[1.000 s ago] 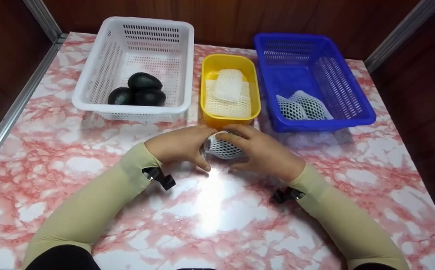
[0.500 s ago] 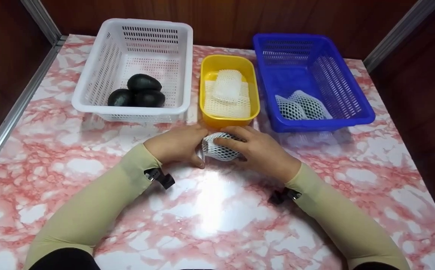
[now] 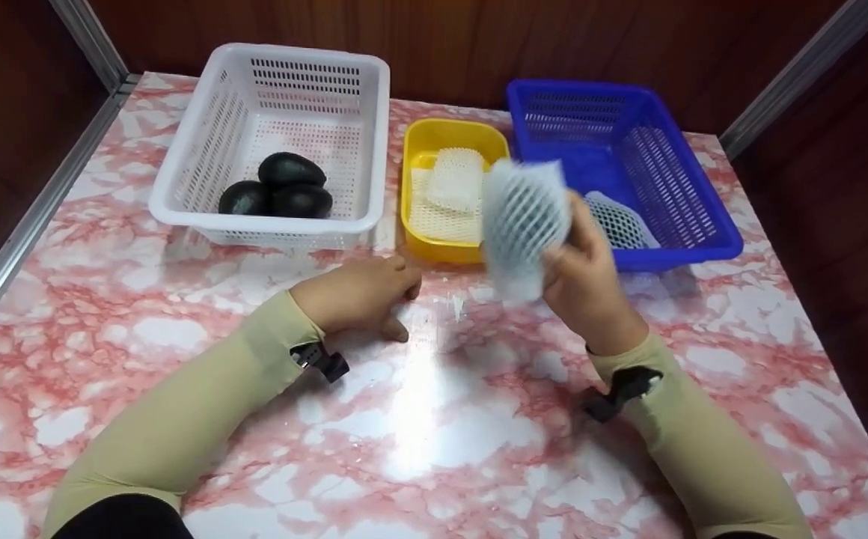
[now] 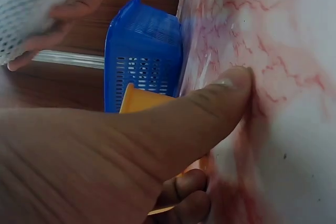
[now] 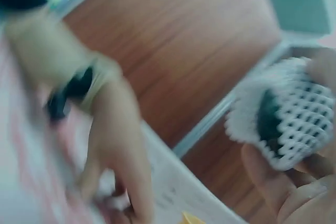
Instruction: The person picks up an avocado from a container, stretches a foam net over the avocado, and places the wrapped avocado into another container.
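My right hand [image 3: 591, 292] grips a dark avocado in a white foam net sleeve [image 3: 524, 221], held up above the table in front of the yellow tub and blue basket. In the right wrist view, dark skin shows through the mesh and the open end of the net sleeve [image 5: 299, 111]. My left hand [image 3: 355, 296] rests on the table with loosely curled fingers and nothing in them. Its thumb [image 4: 210, 100] touches down near the marbled surface. The yellow tub [image 3: 445, 253] contains flat white foam nets [image 3: 455, 180].
At the back left, a white basket [image 3: 266, 218] contains three bare dark avocados [image 3: 292, 171]. A blue basket [image 3: 677, 260] stands at the back right; one netted avocado [image 3: 619, 224] shows in it, the rest partly hidden by my right hand. Wooden panels enclose the table.
My right hand has lifted the netted avocado off the table and moved it up and to the right, away from my left hand. My left hand has stayed in place.
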A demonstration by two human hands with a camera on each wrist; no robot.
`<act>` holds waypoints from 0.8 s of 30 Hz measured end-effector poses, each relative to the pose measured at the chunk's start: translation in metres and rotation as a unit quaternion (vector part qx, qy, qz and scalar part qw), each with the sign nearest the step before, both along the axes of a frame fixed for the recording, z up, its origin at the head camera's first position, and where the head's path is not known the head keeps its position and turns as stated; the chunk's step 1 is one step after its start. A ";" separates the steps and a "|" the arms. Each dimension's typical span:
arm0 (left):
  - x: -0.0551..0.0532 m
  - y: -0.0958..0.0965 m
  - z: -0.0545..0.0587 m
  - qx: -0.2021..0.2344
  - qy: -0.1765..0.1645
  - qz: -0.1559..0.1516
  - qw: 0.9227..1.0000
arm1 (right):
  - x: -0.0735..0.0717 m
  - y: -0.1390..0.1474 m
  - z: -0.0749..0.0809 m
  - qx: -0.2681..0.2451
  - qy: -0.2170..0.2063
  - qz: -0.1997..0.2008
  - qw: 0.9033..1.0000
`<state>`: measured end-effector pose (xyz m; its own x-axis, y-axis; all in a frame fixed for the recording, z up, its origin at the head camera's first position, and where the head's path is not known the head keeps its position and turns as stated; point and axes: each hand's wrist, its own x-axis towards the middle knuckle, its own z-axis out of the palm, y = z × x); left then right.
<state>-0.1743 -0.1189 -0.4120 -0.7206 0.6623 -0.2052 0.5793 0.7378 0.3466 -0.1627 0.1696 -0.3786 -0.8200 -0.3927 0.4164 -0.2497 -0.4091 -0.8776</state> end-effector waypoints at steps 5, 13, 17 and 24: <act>0.007 -0.011 0.012 -0.032 -0.025 -0.030 0.999 | -0.011 0.004 0.006 -0.223 -0.166 0.072 0.958; 0.006 -0.027 0.024 -0.055 -0.072 -0.054 0.994 | -0.017 0.015 0.011 -0.343 -0.330 0.071 0.877; 0.004 -0.026 0.023 -0.045 -0.073 -0.052 0.995 | -0.017 0.016 0.012 -0.350 -0.349 0.061 0.867; 0.002 -0.024 0.019 -0.043 -0.085 -0.042 0.995 | -0.016 0.016 0.011 -0.330 -0.344 0.051 0.877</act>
